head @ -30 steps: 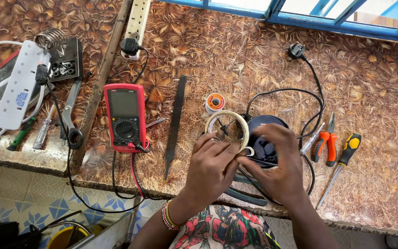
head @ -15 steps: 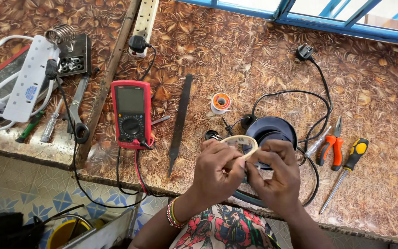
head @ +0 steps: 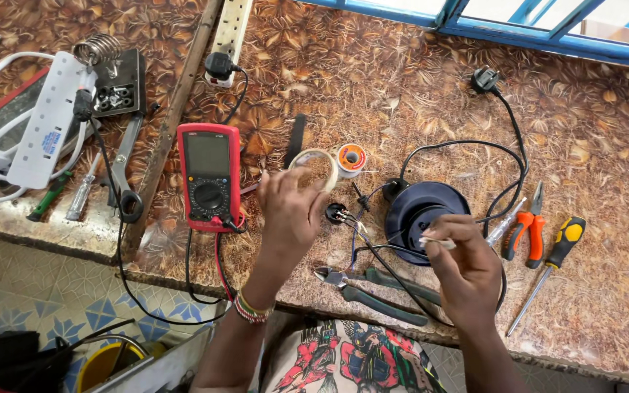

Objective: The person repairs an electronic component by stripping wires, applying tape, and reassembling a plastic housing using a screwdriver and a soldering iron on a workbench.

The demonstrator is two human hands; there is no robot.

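Likely the tape strip (head: 431, 242) pinched in the right hand (head: 467, 273) folds onto itself while the left hand (head: 293, 211) grips the roll (head: 318, 166) near the bench's front edge.

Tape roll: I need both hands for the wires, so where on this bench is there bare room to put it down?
Bare patches: the far countertop between the wall plug and the power strip, and the corner right of the yellow screwdriver. It is crowded around the black round base, the pliers and the multimeter. The left hand holds the tape roll.
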